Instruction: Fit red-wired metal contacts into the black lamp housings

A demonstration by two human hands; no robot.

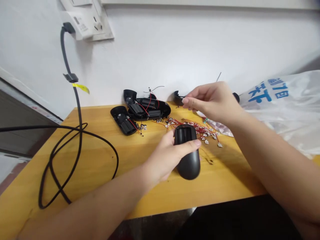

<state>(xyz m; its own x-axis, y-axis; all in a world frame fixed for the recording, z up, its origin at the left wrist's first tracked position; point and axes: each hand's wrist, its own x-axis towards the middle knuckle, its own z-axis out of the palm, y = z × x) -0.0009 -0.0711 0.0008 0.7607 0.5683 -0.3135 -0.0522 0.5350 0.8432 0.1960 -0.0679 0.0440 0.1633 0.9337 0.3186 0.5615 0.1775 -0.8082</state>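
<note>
Casing (pixel 189 165) in left hand (pixel 167 154); interior (pixel 185 135) unclear

Wooden table (pixel 137 146) bearing black shells (pixel 123 121), wires (pixel 197 128), cable (pixel 80 127)

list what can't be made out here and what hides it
All in the head view:
Held case: far side hidden by its own body.
Left hand: most fingers hidden behind the case.
Right hand: whether its fingers pinch anything is too small to tell.
Bag: cut off by the right edge; plastic obscures any contents.
Cable: runs past the left edge and behind the left forearm.
Wired parts: any markings too small to read.
</note>
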